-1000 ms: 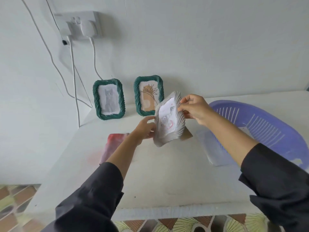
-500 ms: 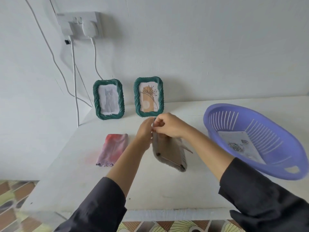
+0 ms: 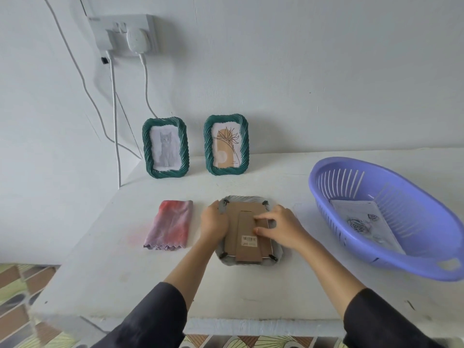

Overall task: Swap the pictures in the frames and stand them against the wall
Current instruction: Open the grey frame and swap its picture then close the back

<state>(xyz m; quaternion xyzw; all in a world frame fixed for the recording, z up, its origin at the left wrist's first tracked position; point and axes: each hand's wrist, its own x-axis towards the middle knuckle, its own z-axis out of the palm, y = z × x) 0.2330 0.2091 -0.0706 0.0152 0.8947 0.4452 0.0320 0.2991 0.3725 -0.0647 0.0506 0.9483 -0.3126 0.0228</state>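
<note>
On table, frame face down: left hand grips edge, my right hand flat atop; ease clips evenly.

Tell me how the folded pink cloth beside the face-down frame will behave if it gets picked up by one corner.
The pink cloth will probably go floppy and unfold, since it lies limp and flat in soft folds with a wavy hem. It looks thin, so it is likely light. Pushed, it would probably bunch up rather than slide cleanly on the table.
</note>
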